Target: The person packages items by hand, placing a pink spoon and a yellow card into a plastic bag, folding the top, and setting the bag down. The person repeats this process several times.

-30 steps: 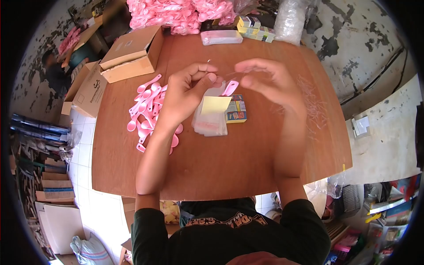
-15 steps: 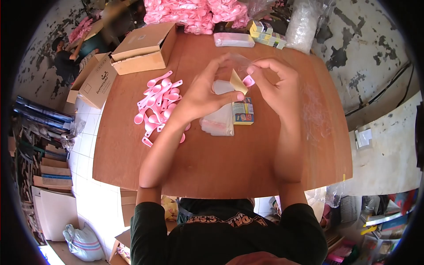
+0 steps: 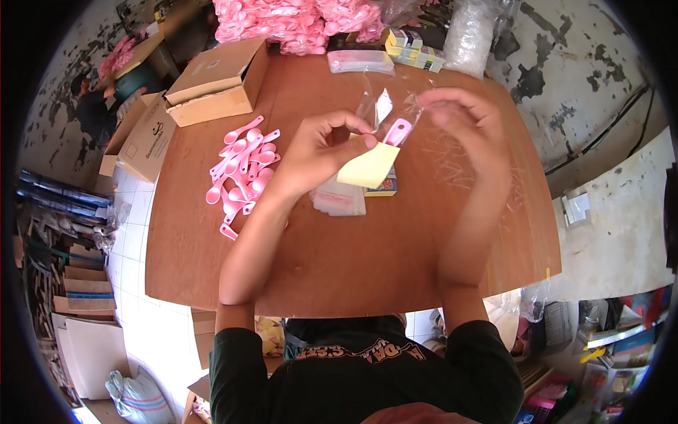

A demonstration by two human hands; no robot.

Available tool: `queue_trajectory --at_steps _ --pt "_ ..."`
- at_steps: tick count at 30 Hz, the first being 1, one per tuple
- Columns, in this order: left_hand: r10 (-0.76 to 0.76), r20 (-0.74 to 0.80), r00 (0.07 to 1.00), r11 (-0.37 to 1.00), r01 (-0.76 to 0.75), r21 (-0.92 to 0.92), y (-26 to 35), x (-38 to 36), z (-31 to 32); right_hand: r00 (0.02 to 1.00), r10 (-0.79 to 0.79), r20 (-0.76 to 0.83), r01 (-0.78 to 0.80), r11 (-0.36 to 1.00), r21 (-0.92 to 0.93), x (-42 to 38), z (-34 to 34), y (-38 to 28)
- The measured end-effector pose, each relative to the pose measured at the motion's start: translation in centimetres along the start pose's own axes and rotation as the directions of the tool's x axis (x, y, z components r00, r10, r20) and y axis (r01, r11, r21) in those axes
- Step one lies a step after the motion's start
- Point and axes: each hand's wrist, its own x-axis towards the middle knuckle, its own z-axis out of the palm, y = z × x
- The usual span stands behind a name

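My left hand pinches a clear plastic bag that holds a yellow card and a pink spoon, its handle end pointing up. At the bag's upper right side is my right hand, blurred, with its fingertips close to the plastic; whether they grip it cannot be made out. Below the card lie a stack of clear bags and a partly covered stack of printed cards. A pile of pink spoons rests left of my left hand.
A closed cardboard box stands at the table's back left. Bagged pink spoons, a pack of clear bags, card stacks and a large plastic roll line the back. A person is at the far left.
The yellow card and spoon have turned and now show more fully in the bag. My right hand has moved right, and the whole view has shifted slightly.
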Motion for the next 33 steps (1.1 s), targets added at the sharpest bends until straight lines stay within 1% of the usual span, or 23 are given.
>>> queue_trajectory --at_steps 1,3,4,5,6,7,8,9,10,11,12,13,14,16,18,19,20,21,23,26,28,30,33 --pt "0.017 -0.04 0.999 1.0 -0.016 0.022 0.4 -0.1 0.0 1.0 0.0 -0.004 0.0 1.0 -0.004 0.1 -1.8 1.0" --pt "0.05 -0.073 0.996 0.999 -0.049 0.023 0.8 -0.1 0.1 0.979 -0.193 0.067 0.144 0.884 0.445 0.5 -6.4 5.8" --pt "0.081 -0.108 0.991 0.997 -0.078 0.028 1.0 -0.1 0.1 0.979 -0.193 0.065 0.145 0.886 0.441 0.5 -8.8 8.9" --pt "0.082 -0.105 0.991 0.997 -0.079 0.025 1.1 -0.2 0.0 0.999 0.042 -0.029 -0.019 0.833 0.553 0.3 -11.0 12.5" --pt "0.069 -0.101 0.992 0.998 -0.068 0.006 1.1 -0.2 -0.2 0.954 0.285 -0.089 -0.155 0.729 0.666 -0.4 -12.2 15.0" --pt "0.06 -0.102 0.993 0.998 -0.062 -0.011 1.2 -0.2 -0.2 0.955 0.283 -0.089 -0.156 0.733 0.662 -0.9 -12.3 16.1" --pt "0.064 -0.106 0.992 0.998 -0.066 -0.013 1.4 -0.2 -0.1 0.81 0.415 -0.415 -0.5 0.858 -0.118 -1.5 -12.6 17.3" --pt "0.048 -0.113 0.992 0.999 -0.048 0.002 1.5 -0.2 0.0 0.686 0.193 -0.701 -0.727 0.222 -0.65 -1.8 -12.2 17.3" --pt "0.033 -0.121 0.992 0.999 -0.031 0.019 1.5 -0.2 0.0 0.687 0.194 -0.7 -0.726 0.221 -0.651 -1.6 -12.4 17.0" --pt "0.03 -0.124 0.992 0.999 -0.028 0.016 1.3 -0.2 0.1 0.695 0.152 -0.703 -0.667 0.502 -0.551 -1.1 -12.2 15.6" --pt "0.053 -0.128 0.99 0.999 -0.052 0.012 1.1 -0.1 0.2 0.692 0.113 -0.713 -0.54 0.737 -0.408 -0.7 -12.2 14.0" --pt "0.077 -0.129 0.989 0.997 -0.076 0.01 1.0 0.0 0.3 0.677 0.08 -0.732 -0.357 0.905 -0.231 -0.1 -11.8 12.3" --pt "0.072 -0.127 0.989 0.997 -0.071 0.011 0.8 0.1 0.3 0.675 0.084 -0.733 -0.36 0.905 -0.228 0.3 -10.7 10.6" --pt "0.105 -0.139 0.985 0.994 -0.103 0.02 0.4 0.3 0.4 0.748 0.001 -0.664 -0.204 0.952 -0.228 0.8 -7.3 7.5" --pt "0.07 -0.151 0.986 0.998 -0.07 0.007 0.7 0.2 0.3 0.905 -0.004 -0.426 -0.051 0.992 -0.117 1.2 -4.6 5.7" --pt "0.033 -0.165 0.986 0.999 -0.035 -0.01 0.8 0.1 0.3 0.959 0.022 -0.282 -0.039 0.998 -0.054 1.2 -2.9 4.3" --pt "0.037 -0.165 0.986 0.999 -0.039 -0.006 0.9 0.1 0.2 0.991 0.037 -0.13 -0.036 0.999 0.008 1.1 -1.1 3.2" --pt "0.031 -0.184 0.982 0.999 -0.035 -0.015 0.8 0.2 0.2 0.991 0.032 -0.13 -0.031 0.999 0.01 1.0 0.4 2.6" --pt "0.027 -0.206 0.978 0.999 -0.032 -0.02 0.7 0.2 0.2 0.997 0.059 0.042 -0.066 0.981 0.181 1.0 3.0 1.9" --pt "0.081 -0.201 0.976 0.996 -0.087 -0.019 0.7 0.2 0.2 0.999 0.036 0.019 -0.039 0.975 0.219 1.1 4.9 2.3" --pt "0.005 -0.21 0.978 0.988 -0.037 -0.151 1.3 0.1 0.4 0.999 0.046 0.002 -0.045 0.978 0.202 1.1 5.3 2.8" --pt "0.004 -0.222 0.975 0.982 -0.046 -0.184 1.3 0.2 0.0 0.998 0.055 -0.013 -0.052 0.981 0.185 1.0 5.6 2.9" --pt "0.037 -0.248 0.968 0.979 -0.085 -0.184 1.2 0.3 -0.5 0.992 0.129 0.015 -0.129 0.976 0.173 0.8 6.1 2.8"
